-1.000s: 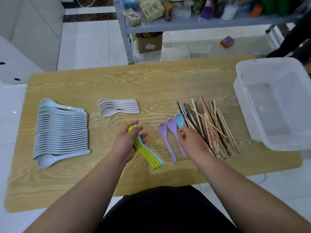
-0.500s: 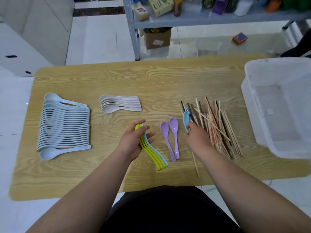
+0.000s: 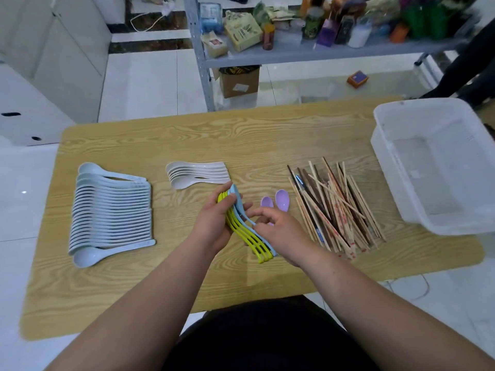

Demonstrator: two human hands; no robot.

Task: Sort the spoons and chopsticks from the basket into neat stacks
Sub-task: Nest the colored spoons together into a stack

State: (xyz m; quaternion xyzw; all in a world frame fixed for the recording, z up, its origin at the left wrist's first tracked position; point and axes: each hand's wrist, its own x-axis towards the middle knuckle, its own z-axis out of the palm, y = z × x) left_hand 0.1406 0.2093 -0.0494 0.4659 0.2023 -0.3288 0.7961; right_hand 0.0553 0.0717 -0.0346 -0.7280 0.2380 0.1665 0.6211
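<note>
Left grip (image 3: 214, 223) is wrapped round the bowl end of a nested bundle of yellow-green spoons (image 3: 254, 243), over the middle of the tabletop (image 3: 267, 135). Right grip (image 3: 276, 231) pinches the handle of a blue spoon (image 3: 234, 189) lying along the bundle's three-o'clock side, apparently seating it there.

From where I stand these look like light, stiff, smooth plastic. They nest readily but could slither apart, so I'd hold where bowl meets handle.

Two purple spoons (image 3: 282, 200) lie loose just at three o'clock of the hands. Further that way is the jumble of chopsticks (image 3: 334, 207), thin, light and apt to roll, best bunched around their middles.

The basket (image 3: 434, 167) at two o'clock looks emptied. A pale-blue spoon row (image 3: 112, 210) sits at nine o'clock and a white spoon stack (image 3: 198, 175) at eleven.
</note>
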